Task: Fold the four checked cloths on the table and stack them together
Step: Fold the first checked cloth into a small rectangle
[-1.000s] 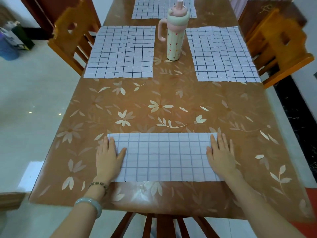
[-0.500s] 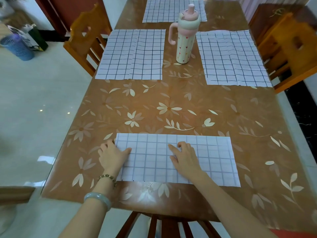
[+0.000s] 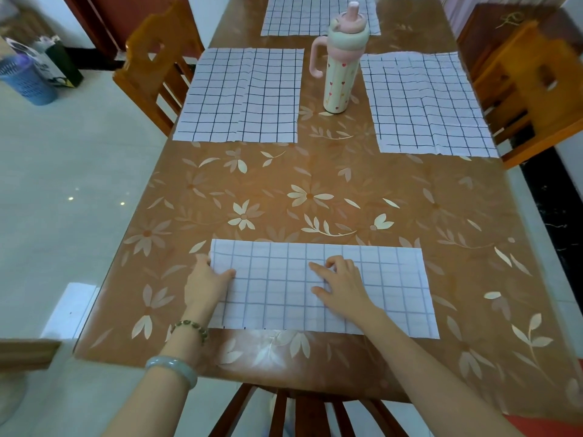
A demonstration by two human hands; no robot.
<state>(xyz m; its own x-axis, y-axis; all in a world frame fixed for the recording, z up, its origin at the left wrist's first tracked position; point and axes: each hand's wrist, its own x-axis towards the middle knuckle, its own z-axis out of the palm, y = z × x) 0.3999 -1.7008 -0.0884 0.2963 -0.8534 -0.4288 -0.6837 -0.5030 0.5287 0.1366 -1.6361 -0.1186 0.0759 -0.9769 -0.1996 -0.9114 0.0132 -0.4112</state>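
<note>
The near cloth (image 3: 394, 288) lies along the front edge of the desk (image 3: 315, 171), folded into a long, flat strip with its pale side up. The left hand (image 3: 206, 282) grips the strip's left end: the thumb (image 3: 228, 273) rests on top and the fingers curl down at the edge, though I cannot tell how far they reach under it. The right hand (image 3: 342, 287) sits at about the middle of the strip, palm down, its bent fingers (image 3: 318, 267) pressing their tips onto the fabric and holding nothing. The left wrist wears a bead bracelet (image 3: 192, 328), with a pale bangle (image 3: 172, 369) further up the forearm. 3 more checked cloths lie unfolded and flat further back, well apart from the strip: the left cloth (image 3: 243, 96) at the left edge of the desk, the right cloth (image 3: 426, 105) at the right edge, and the far cloth (image 3: 296, 14) at the far end, partly cut off by the frame. A bottle (image 3: 342, 67) with a pink handle and spout stands upright between the left and right cloths, touching neither. A wooden chair (image 3: 154, 61) stands at the left side, another chair (image 3: 536, 83) at the right, and a third chair (image 3: 303, 411) at the near edge between the arms. A blue bin (image 3: 26, 80) stands on the floor at far left.
</note>
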